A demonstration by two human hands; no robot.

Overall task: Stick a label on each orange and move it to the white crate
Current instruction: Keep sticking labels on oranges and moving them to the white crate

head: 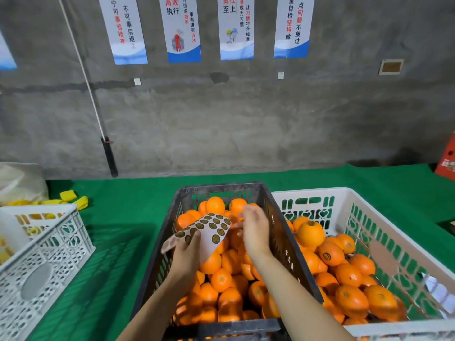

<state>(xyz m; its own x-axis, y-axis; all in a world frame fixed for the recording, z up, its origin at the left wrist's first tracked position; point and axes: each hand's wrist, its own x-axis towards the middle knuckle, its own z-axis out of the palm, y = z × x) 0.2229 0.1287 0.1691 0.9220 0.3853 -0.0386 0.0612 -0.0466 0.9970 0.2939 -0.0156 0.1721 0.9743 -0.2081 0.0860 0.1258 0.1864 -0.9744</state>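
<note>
Holding the label sheet steady in the gripping left hand lets the right hand, fingers curled at the sheet's edge, peel cleanly; whether it has pinched a label, I cannot tell. Oranges lie beneath both hands in the black crate, with the white crate just right of the right hand.

Orange fruit, black crate, white crate, green cloth.

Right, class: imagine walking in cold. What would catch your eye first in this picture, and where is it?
The black crate, centre, heaped with oranges, against the green cloth. Above it the left hand holds a curled sticker sheet, the right hand at its edge. To the right, a white crate holds more oranges, one labelled.
</note>
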